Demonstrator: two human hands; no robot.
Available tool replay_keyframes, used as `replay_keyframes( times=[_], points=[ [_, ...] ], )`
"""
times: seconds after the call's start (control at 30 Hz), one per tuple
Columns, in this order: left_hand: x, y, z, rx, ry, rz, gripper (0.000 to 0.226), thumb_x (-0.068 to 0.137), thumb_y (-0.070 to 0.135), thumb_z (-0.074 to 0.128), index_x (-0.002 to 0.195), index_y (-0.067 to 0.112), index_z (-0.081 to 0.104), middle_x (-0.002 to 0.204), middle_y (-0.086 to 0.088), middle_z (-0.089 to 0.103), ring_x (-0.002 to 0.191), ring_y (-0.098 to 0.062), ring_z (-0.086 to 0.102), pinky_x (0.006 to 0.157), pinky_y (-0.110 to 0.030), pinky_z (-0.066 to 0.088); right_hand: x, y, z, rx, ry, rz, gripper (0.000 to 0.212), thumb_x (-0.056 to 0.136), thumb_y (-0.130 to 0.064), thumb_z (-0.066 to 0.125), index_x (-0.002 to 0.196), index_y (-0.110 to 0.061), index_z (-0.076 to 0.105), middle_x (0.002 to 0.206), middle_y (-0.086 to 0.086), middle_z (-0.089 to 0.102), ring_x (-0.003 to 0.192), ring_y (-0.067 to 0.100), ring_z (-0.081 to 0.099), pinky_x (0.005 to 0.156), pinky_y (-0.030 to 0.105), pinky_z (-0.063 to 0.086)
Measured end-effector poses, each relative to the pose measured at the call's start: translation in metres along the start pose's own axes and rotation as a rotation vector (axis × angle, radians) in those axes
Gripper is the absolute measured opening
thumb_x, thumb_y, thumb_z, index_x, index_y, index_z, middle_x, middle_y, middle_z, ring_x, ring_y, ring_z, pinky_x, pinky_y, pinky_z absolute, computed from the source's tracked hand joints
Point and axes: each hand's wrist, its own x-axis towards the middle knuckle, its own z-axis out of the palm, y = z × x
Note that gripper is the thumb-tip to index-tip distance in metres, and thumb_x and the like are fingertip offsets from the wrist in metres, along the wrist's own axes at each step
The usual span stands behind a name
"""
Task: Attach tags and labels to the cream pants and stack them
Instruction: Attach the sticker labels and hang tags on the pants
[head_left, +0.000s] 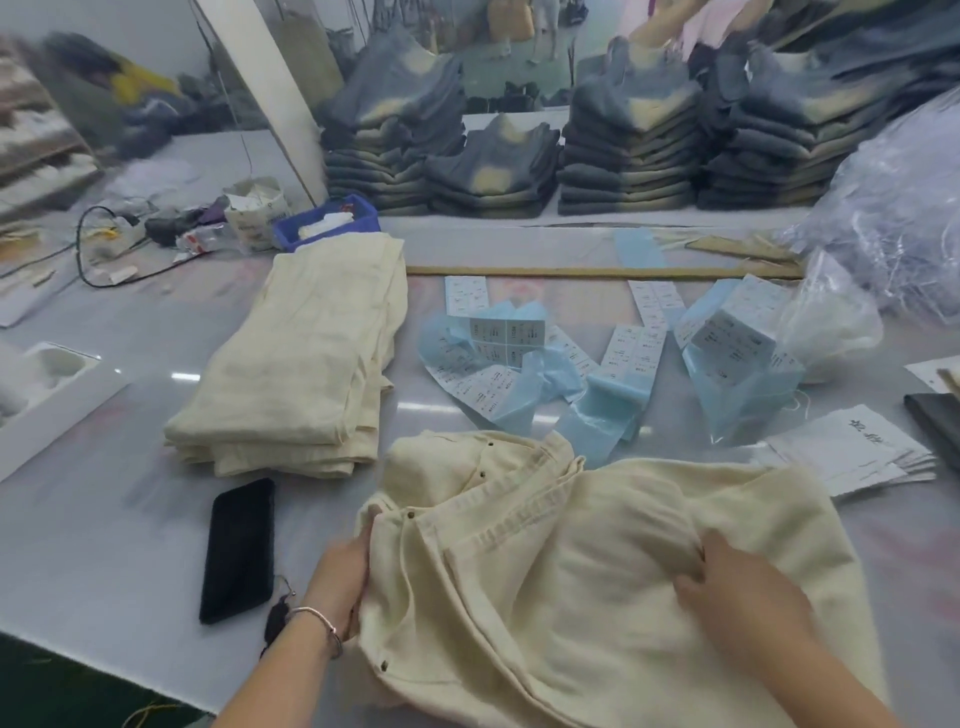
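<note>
Cream pants (597, 571) lie rumpled at the near edge of the table (130, 441), waistband turned toward the left, rivets and a pocket seam showing.

Head view. Left hand (340, 577) grips the waistband edge of the pants, fingers curled into the cloth and partly hidden by it; a thin bracelet (317, 621) sits on that wrist. Right hand (737, 597) rests on the upper right part of the garment, its fingers pinching a fold of fabric.

Stack of folded cream pants (301, 364) lies beyond and to the left, apart from the pair being handled, edges roughly aligned. Black phone (239, 551) lies flat, face up, between the stack and the left hand, touching neither.

Label sheets (506, 338) with pale blue backing strips are scattered in the middle of the table, just beyond the handled pants; some curl upward. Block of labels (737, 327) stands to the right among them. White paper tags (852, 452) lie fanned at the right, next to the garment's far corner.

Blue bin (327, 223) sits behind the cream stack. Piles of folded grey-blue garments (623, 150) line the far side. Clear plastic bags (898, 197) are heaped at far right. Background detail is blurred.
</note>
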Motion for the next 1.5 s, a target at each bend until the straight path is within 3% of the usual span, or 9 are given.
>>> replay_keyframes(
  times=[0.3, 0.47, 0.6, 0.8, 0.93, 1.0, 1.1, 1.23, 1.5],
  points=[
    [-0.005, 0.013, 0.03, 0.165, 0.429, 0.474, 0.037, 0.102, 0.026, 0.038, 0.136, 0.015, 0.051, 0.144, -0.007, 0.044, 0.135, -0.025, 0.031, 0.111, -0.036, 0.022, 0.049, -0.066, -0.022, 0.646, 0.152, -0.213, 0.021, 0.075, -0.004, 0.066, 0.078, -0.022, 0.055, 0.067, -0.007, 0.06, 0.064, 0.014, 0.055, 0.063, 0.035, 0.043],
    [-0.004, 0.034, 0.038, 0.177, 0.135, 0.543, 0.075, 0.079, 0.079, 0.03, 0.132, 0.033, 0.054, 0.154, 0.005, 0.033, 0.143, -0.007, 0.014, 0.117, -0.027, 0.009, 0.106, -0.126, -0.023, 0.772, 0.137, -0.286, 0.033, 0.081, -0.008, 0.067, 0.111, -0.016, 0.056, 0.106, -0.003, 0.062, 0.088, 0.015, 0.056, 0.083, 0.033, 0.047],
    [0.021, 0.048, 0.036, 0.718, 0.17, 0.507, 0.043, 0.084, 0.047, 0.063, 0.124, 0.033, 0.06, 0.153, 0.006, 0.033, 0.146, -0.018, 0.013, 0.119, -0.036, 0.011, 0.153, -0.172, -0.029, 0.53, 0.202, -0.441, 0.055, 0.084, -0.016, 0.067, 0.134, -0.017, 0.046, 0.132, 0.005, 0.051, 0.125, 0.022, 0.042, 0.101, 0.035, 0.035],
    [0.044, 0.093, 0.047, 0.305, 0.171, 0.718, 0.02, 0.084, 0.023, 0.066, 0.103, 0.021, 0.069, 0.135, 0.0, 0.051, 0.13, -0.022, 0.033, 0.107, -0.017, 0.016, 0.202, -0.205, -0.021, 0.164, -0.029, -0.22, 0.052, 0.084, -0.028, 0.059, 0.133, -0.024, 0.044, 0.123, 0.001, 0.057, 0.127, 0.026, 0.04, 0.114, 0.051, 0.01],
    [0.067, 0.131, 0.076, 0.304, 0.018, 0.859, 0.017, 0.084, 0.017, 0.07, 0.101, 0.017, 0.071, 0.132, 0.001, 0.054, 0.128, -0.019, 0.035, 0.1, -0.003, 0.01, 0.213, -0.205, -0.02, 0.054, -0.087, -0.192, 0.033, 0.085, -0.033, 0.058, 0.118, -0.028, 0.056, 0.115, -0.003, 0.059, 0.119, 0.024, 0.046, 0.104, 0.046, 0.023],
    [0.081, 0.145, 0.091, 0.298, -0.011, 0.891, 0.02, 0.086, 0.022, 0.07, 0.104, 0.017, 0.071, 0.127, 0.003, 0.058, 0.125, -0.018, 0.038, 0.1, -0.007, 0.016, 0.217, -0.205, -0.023, 0.202, -0.1, -0.145, 0.009, 0.086, -0.03, 0.061, 0.09, -0.023, 0.06, 0.091, -0.002, 0.06, 0.098, 0.023, 0.054, 0.088, 0.039, 0.031],
    [0.1, 0.161, 0.107, 0.331, -0.07, 0.899, 0.028, 0.087, 0.03, 0.069, 0.111, 0.017, 0.068, 0.121, 0.004, 0.061, 0.117, -0.019, 0.046, 0.099, -0.02, 0.032, 0.217, -0.199, -0.028, 0.71, -0.172, -0.087, 0.024, 0.083, -0.018, 0.07, 0.067, -0.012, 0.052, 0.067, 0.003, 0.046, 0.068, 0.02, 0.046, 0.065, 0.029, 0.032],
    [0.114, 0.175, 0.115, 0.382, -0.076, 0.986, 0.031, 0.086, 0.038, 0.07, 0.107, 0.017, 0.068, 0.11, 0.003, 0.065, 0.103, -0.018, 0.055, 0.09, -0.03, 0.043, 0.21, -0.191, -0.038, 1.078, -0.31, -0.058, 0.009, 0.089, -0.014, 0.066, 0.085, -0.007, 0.07, 0.081, 0.008, 0.067, 0.075, 0.02, 0.06, 0.071, 0.028, 0.047],
    [0.113, 0.181, 0.12, 0.32, 0.013, 1.118, 0.011, 0.083, 0.027, 0.075, 0.086, 0.017, 0.074, 0.086, 0.004, 0.069, 0.081, -0.016, 0.063, 0.071, -0.03, 0.048, 0.206, -0.187, -0.036, 1.111, -0.389, -0.153, 0.014, 0.095, -0.01, 0.057, 0.096, -0.002, 0.068, 0.09, 0.012, 0.064, 0.084, 0.021, 0.055, 0.078, 0.029, 0.041]
  ],
)
